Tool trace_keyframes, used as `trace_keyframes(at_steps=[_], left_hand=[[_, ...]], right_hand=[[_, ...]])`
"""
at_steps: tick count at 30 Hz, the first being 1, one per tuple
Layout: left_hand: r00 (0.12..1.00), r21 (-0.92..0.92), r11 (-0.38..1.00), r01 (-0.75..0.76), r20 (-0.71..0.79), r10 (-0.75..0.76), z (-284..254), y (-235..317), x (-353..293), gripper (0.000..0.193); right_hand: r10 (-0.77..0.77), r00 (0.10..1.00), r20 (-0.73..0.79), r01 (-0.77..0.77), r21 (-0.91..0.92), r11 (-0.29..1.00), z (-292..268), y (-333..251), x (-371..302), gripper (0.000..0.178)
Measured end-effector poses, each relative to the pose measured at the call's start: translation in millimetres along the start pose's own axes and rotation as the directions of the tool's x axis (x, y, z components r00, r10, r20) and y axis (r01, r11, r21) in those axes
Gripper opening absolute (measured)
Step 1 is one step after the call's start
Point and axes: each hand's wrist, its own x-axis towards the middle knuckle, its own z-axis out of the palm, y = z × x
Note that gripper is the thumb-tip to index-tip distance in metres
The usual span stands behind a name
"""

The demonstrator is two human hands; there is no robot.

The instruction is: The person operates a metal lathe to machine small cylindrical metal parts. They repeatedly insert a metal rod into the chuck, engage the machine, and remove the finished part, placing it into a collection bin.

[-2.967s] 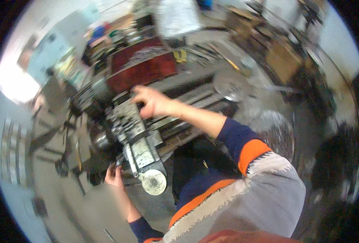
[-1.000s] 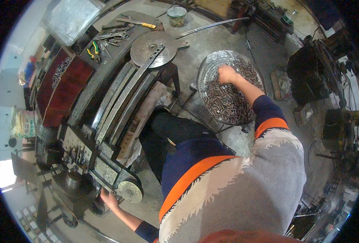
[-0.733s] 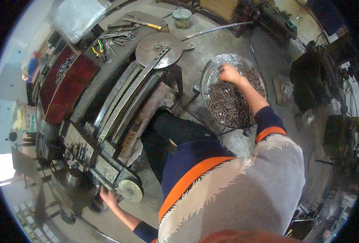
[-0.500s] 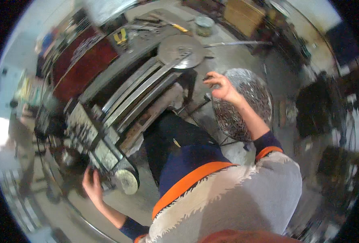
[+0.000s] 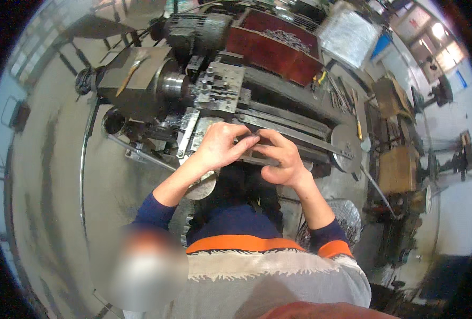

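Observation:
My two hands meet above the front of a small metal lathe, at the middle of the view. My left hand [image 5: 221, 144] is closed, thumb and fingers pinching one side of a small dark piece [image 5: 255, 135]. On its other side, the fingertips of my right hand [image 5: 282, 158] are bent onto the same piece. Fingers mostly cover it, so its kind is hard to tell. Just beyond the hands stands the lathe's tool post [image 5: 220, 87], with the shiny spindle end [image 5: 173, 84] to its left. The lathe's bed rails [image 5: 294, 127] run off to the right.
A brush [image 5: 129, 74] lies on the headstock [image 5: 145, 90]. Behind the lathe sits a dark red bin [image 5: 270, 53] of metal bits. Hand tools [image 5: 342, 93] and a round metal plate [image 5: 346, 151] are at the right. A basket [image 5: 347, 212] of small parts stands by my right elbow.
The view has swung left toward the lathe's headstock. My right hand has come from over the basket with the small dark piece, and my left hand, open before, has joined it there.

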Motion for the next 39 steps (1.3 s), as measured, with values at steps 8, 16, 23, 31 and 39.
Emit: trace_keyframes(at_steps=[8, 16, 23, 31, 39], left_hand=[[0.975, -0.122, 0.983, 0.139, -0.155, -0.157, -32, -24, -17, 0.029], [0.925, -0.074, 0.952, 0.299, -0.223, -0.308, -74, -46, -28, 0.030], [0.819, -0.052, 0.910, 0.412, -0.417, -0.395, -168, -66, -97, 0.034], [0.400, 0.134, 0.544, 0.828, -0.821, -0.407, -267, -103, -293, 0.038], [0.387, 0.158, 0.375, 0.913, -0.624, -0.679, -228, -88, -315, 0.045]], right_hand=[[-0.153, 0.980, 0.127, 0.168, -0.116, 0.979, 20, -9, 64, 0.039], [-0.206, 0.914, 0.349, 0.264, -0.128, 0.956, 43, 0, 129, 0.031], [-0.044, 0.947, 0.319, 0.210, -0.510, 0.834, 76, 40, 199, 0.030], [0.329, 0.858, 0.394, 0.032, -0.681, 0.732, 103, 80, 231, 0.029], [0.451, 0.765, 0.461, -0.116, -0.590, 0.799, 98, 63, 244, 0.034]])
